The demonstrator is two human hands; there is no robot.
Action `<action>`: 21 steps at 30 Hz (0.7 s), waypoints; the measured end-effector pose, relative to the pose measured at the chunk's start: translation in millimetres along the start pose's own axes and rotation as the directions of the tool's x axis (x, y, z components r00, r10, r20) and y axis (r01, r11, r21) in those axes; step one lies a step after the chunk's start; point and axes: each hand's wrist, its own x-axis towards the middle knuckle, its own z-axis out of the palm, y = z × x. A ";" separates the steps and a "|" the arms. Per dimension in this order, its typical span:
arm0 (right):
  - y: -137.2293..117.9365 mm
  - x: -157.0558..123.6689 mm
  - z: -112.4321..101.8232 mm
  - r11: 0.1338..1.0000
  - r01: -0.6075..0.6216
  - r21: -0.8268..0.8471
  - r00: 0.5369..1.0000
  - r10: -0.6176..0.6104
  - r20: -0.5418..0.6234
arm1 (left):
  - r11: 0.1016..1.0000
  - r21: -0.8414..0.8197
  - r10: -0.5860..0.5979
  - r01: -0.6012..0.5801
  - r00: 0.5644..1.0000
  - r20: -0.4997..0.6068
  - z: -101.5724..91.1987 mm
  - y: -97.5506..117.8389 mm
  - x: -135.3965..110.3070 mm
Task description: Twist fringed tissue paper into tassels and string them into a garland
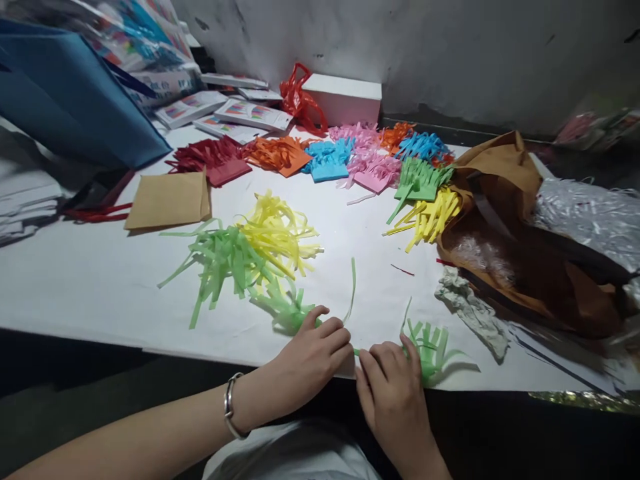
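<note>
At the table's front edge, a strip of light green fringed tissue paper (431, 353) stretches between my two hands. Its cut ends fan out beyond each hand, and a narrow rolled part shows in the gap. My left hand (307, 360) is closed over the roll near the left fringe, index finger partly raised. Closed on the same roll, my right hand (393, 393) lies near the right fringe. The fingertips are partly hidden. Just beyond my left hand lie a loose green fringe bundle (225, 257) and a yellow fringe bundle (280, 230).
Coloured fringed pieces, among them a dark red one (230, 170), line the back. A folded brown paper piece (167, 200) lies left, near a blue bag (75, 93). At right are a brown bag (500, 253) and crumpled paper (473, 313). A pink-and-white box (345, 100) stands by the wall.
</note>
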 end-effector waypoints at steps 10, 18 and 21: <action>3.7 -15.9 -3.7 0.975 0.221 -0.004 0.965 -0.219 -0.147 | 0.950 -0.276 -0.138 0.146 0.989 0.048 9.8 20.7 -18.4; 2.0 -2.5 -58.1 0.944 0.329 -0.011 0.884 -0.312 -0.348 | 0.118 -0.852 -0.222 0.510 0.850 0.478 -6.8 42.9 -8.3; 1.2 0.4 -59.2 0.960 0.251 0.126 0.888 -0.176 -0.424 | 0.015 -0.886 -0.258 0.463 0.858 0.444 -12.4 51.5 6.8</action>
